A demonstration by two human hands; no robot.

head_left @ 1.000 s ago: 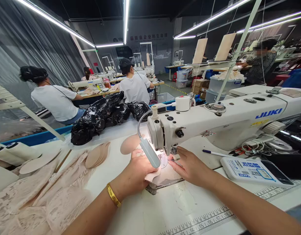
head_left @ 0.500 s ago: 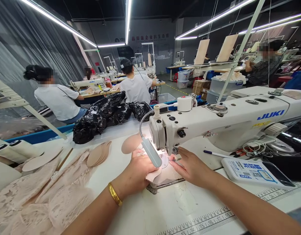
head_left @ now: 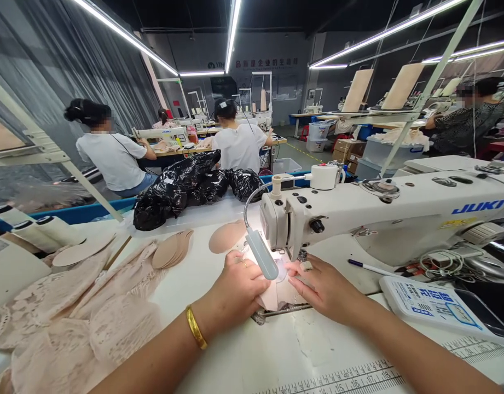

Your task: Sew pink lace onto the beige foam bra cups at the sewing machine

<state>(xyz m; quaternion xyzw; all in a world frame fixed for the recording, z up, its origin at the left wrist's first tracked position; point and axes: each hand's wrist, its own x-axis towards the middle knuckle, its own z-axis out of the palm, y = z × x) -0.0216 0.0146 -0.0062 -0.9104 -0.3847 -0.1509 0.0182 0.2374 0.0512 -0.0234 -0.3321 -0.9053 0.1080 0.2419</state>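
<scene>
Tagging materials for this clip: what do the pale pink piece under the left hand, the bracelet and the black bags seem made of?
Pale pink piece: probably fabric or thin foam; matte and smooth, no weave discernible.
Bracelet: likely metal, polished gold-coloured, bright highlights.
Black bags: apparently plastic film, glossy, crinkled, with sharp reflections.

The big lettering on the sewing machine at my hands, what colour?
Blue; the lettering on the white sewing machine shows best in the head view.
</scene>
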